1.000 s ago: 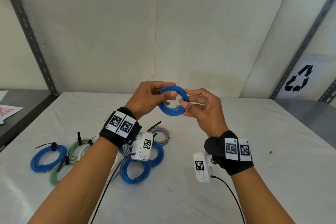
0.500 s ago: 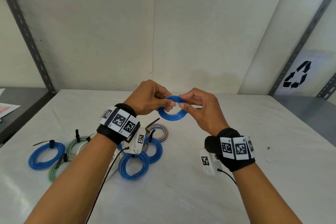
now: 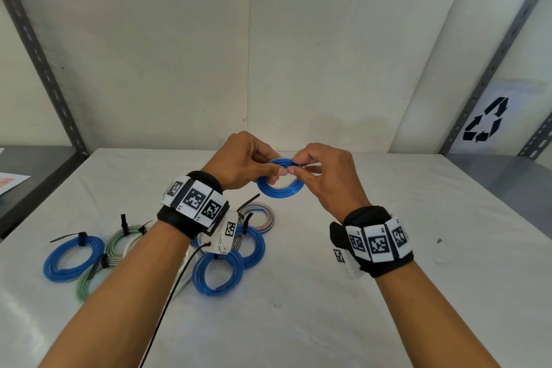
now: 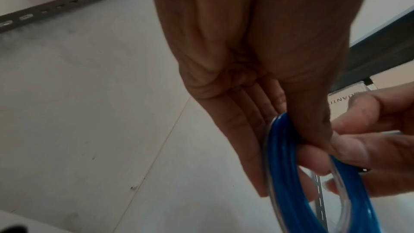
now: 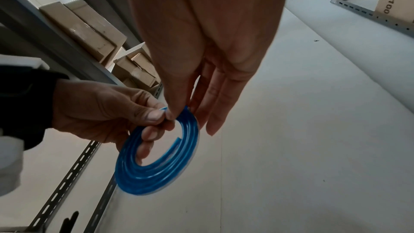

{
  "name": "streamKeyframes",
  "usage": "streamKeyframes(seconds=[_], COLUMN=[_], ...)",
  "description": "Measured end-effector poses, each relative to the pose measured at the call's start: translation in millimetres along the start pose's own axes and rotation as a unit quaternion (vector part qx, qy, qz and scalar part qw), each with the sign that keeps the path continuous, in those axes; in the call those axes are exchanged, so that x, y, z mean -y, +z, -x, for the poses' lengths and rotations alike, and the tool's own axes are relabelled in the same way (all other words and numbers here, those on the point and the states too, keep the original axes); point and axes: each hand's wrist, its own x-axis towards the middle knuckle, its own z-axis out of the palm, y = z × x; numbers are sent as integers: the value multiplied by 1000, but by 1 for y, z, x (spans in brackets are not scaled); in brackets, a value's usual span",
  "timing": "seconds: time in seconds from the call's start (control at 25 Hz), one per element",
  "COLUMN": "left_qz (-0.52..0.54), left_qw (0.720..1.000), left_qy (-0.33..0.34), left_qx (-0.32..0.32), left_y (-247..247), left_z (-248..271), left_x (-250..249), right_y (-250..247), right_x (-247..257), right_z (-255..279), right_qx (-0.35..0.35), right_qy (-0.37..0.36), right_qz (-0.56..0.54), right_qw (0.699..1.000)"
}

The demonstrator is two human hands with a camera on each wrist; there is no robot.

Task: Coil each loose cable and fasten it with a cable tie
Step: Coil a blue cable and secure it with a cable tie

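A blue cable coil [image 3: 280, 190] hangs in the air above the white table [image 3: 388, 293], held by both hands at its top. My left hand [image 3: 254, 163] pinches the upper left of the ring between thumb and fingers. My right hand [image 3: 316, 169] pinches the upper right with thumb and forefinger, its other fingers stretched out behind the coil. In the right wrist view the blue coil [image 5: 156, 162] shows several turns and a loose cut end inside the ring. The left wrist view has the blue coil [image 4: 289, 174] edge-on under my thumb. No tie is visible on this coil.
Several coiled cables with black ties lie on the table at the left: a blue one [image 3: 73, 257], green-and-white ones [image 3: 119, 248], two blue ones [image 3: 218, 273] and a grey one [image 3: 260, 216]. Metal shelving uprights [image 3: 44, 69] flank the table. A recycling sign [image 3: 487, 121] is at right.
Both hands drew closer together at the top of the coil and lowered slightly. The right hand shifted from the ring's right side to its top.
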Motion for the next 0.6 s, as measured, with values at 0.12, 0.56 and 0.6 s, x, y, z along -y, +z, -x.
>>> streamKeyframes(seconds=[0.12,0.56,0.6], left_qz=[-5,-21,-8], left_qw=[1000,1000,1000], left_qy=[-2,-2,-3], left_qx=[-5,-1,2], left_y=[-2,-2,-3], left_z=[1,2,3], left_x=[0,-5,-4], right_y=[3,-5,-6], right_x=[-1,2,3], right_z=[0,-1,-1], right_qx=[-4,12,14], right_qy=[-24,-37,-9], right_qz=[22,61,15], right_qw=[999,997,1000])
